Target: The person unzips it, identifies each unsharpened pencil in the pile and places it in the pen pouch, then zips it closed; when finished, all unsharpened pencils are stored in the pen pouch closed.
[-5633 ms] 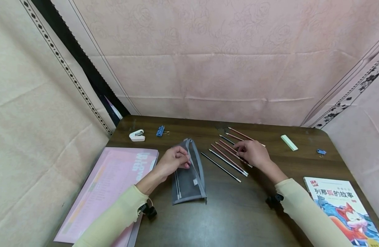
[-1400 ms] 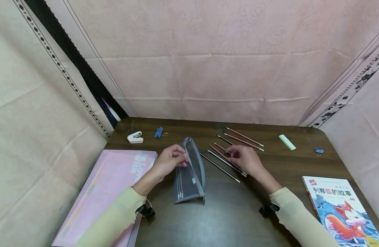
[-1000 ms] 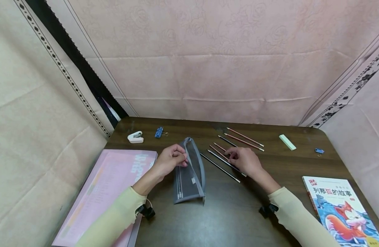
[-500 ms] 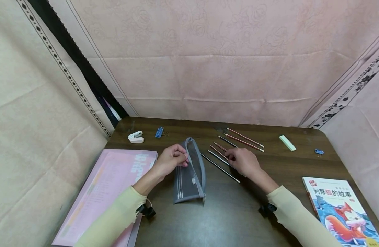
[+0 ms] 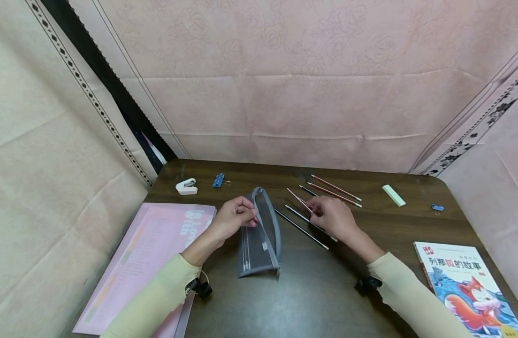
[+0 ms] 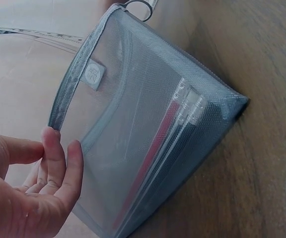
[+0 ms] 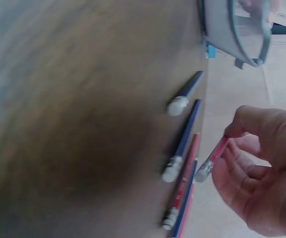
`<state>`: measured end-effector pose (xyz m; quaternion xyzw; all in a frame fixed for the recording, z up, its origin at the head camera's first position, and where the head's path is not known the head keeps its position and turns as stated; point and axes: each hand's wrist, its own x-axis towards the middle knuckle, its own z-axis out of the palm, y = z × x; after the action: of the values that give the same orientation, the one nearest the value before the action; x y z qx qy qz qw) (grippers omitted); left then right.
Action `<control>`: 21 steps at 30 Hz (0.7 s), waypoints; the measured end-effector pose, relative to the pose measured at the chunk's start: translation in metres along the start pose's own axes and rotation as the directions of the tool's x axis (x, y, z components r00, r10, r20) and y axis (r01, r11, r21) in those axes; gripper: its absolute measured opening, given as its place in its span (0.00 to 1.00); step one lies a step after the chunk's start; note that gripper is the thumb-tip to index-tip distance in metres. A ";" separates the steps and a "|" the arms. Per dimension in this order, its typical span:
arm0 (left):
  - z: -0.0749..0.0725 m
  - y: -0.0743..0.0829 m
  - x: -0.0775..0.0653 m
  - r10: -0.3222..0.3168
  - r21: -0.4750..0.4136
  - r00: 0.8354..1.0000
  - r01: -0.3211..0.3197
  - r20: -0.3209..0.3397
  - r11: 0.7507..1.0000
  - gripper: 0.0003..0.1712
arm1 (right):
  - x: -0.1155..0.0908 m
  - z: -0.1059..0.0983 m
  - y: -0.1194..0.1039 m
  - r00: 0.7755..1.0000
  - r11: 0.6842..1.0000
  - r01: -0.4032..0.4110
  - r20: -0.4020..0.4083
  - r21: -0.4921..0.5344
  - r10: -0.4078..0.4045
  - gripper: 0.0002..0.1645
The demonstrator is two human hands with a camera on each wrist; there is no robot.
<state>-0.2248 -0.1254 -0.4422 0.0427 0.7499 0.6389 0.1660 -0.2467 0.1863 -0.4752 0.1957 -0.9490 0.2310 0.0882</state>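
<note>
A grey mesh pencil case (image 5: 259, 249) stands propped with its zipped mouth apart. My left hand (image 5: 238, 218) pinches the top edge of that mouth between thumb and fingertips. Through the mesh in the left wrist view, a red pencil (image 6: 158, 148) and darker ones lie along the bottom. Over the loose pencils, my right hand (image 5: 332, 218) pinches a red pencil (image 7: 216, 157) near its eraser end, raised off the table. Two dark pencils (image 5: 301, 229) lie between that hand and the case. Several more, red (image 5: 335, 188) and dark (image 5: 308, 190), lie beyond the hand.
A pink folder (image 5: 153, 263) lies at the left, a picture-covered book (image 5: 470, 286) at the right. Along the back are a white stapler (image 5: 186, 187), a blue binder clip (image 5: 218, 180), a pale green strip (image 5: 394, 195) and another blue clip (image 5: 437, 207).
My right hand has shifted left from the farther pencils, taken hold of the red pencil and lifted it, its tip now higher. My left hand keeps its hold on the case.
</note>
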 end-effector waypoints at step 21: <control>0.001 0.003 0.000 -0.039 0.017 0.999 0.039 0.023 0.999 0.11 | 0.000 -0.015 -0.052 0.960 0.258 -0.230 0.175 0.938 0.220 0.19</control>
<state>-0.2249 -0.1241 -0.4392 0.0366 0.7538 0.6290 0.1868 -0.2237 0.1509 -0.4408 0.0739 -0.6441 0.7569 -0.0826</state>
